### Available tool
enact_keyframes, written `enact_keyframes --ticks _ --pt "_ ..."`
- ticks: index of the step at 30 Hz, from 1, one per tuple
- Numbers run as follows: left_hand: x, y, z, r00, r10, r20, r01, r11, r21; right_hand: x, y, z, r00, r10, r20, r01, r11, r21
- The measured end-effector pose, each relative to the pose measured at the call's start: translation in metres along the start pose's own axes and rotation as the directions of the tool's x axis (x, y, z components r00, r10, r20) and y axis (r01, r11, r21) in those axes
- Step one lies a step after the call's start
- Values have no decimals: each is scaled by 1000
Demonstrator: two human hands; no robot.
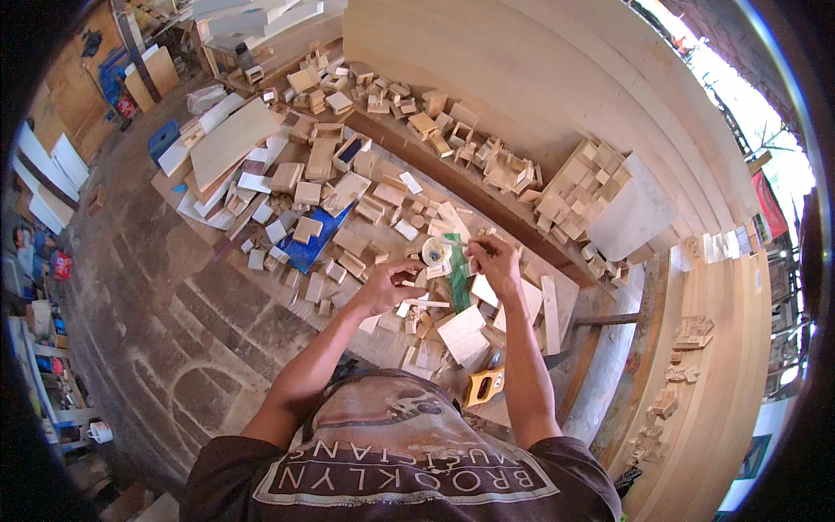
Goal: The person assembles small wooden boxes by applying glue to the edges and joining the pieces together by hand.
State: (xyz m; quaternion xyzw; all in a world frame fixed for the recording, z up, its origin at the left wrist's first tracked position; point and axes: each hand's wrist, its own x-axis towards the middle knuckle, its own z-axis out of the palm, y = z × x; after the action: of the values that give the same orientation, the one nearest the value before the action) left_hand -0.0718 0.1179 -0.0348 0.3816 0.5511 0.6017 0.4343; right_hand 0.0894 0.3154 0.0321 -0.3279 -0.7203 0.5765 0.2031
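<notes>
Above the littered work table, my left hand (388,287) has its fingers curled toward the thumb, beside a small round cup (437,252) with pale stuff smeared in it. Whatever sits at its fingertips is too small to tell from the pale wood beneath. My right hand (495,261) is closed in a pinch on the other side of the cup. A thin, light-coloured stick (457,244) juts from its fingers toward the cup's rim. Between cup and right hand lies a green strip (459,283). Near my right forearm is a saw with a yellow handle (484,386).
Loose wood blocks (348,190) cover the table, with a blue sheet (315,239) among them. Flat boards (233,143) are stacked at the far left. Large wooden panels (539,87) stand behind. A block assembly (584,184) rests at the back right; long planks (722,365) run along the right.
</notes>
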Motion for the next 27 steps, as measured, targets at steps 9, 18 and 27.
enact_keyframes --ticks 9,18,27 --pt "-34 49 11 998 -48 32 56 942 -331 -81 -11 32 998 29 62 -60 798 599" --pt "-49 49 10 999 -20 36 32 924 -380 -82 -29 29 993 -70 93 42 960 277" --pt "-58 49 14 993 -27 117 86 843 -531 -84 -32 33 990 -126 57 83 871 485"
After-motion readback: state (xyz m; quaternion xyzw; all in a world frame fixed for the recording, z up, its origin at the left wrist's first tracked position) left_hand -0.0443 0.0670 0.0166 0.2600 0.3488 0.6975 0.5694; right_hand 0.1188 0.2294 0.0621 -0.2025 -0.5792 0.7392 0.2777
